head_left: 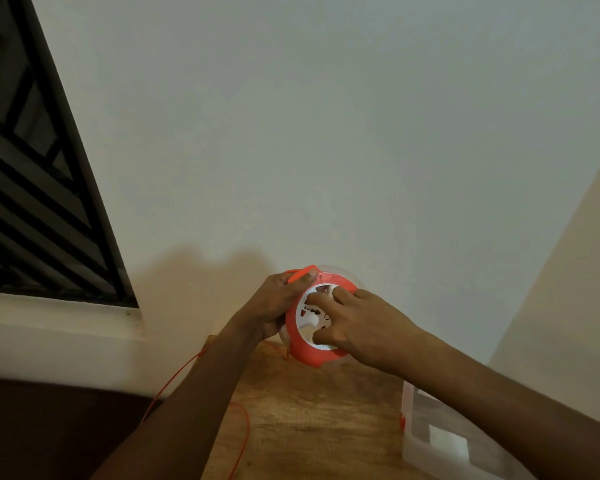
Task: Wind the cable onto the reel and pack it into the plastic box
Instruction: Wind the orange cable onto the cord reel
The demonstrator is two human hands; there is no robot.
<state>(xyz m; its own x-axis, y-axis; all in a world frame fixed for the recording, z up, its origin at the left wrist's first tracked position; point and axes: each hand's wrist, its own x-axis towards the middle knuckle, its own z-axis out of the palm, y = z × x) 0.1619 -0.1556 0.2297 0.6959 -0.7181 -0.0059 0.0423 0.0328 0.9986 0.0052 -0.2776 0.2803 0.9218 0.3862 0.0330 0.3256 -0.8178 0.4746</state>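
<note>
A round reel (307, 353) with clear flanges, a white printed centre and orange cable wound on it is held up above the far end of the wooden table (312, 420). My left hand (278, 303) grips its left rim and pinches the orange cable against the top edge. My right hand (357, 323) lies across the reel's face, fingers pressed on the white centre. The loose orange cable (243, 441) hangs under my left forearm and loops over the table's left edge. A clear plastic box (430, 441) stands open at the lower right, partly hidden by my right forearm.
A pale wall fills the view behind the reel. A window with a dark metal grille (32, 188) and a white sill sits at the left. Dark floor lies left of the table. A cream wall or door edge rises at the right.
</note>
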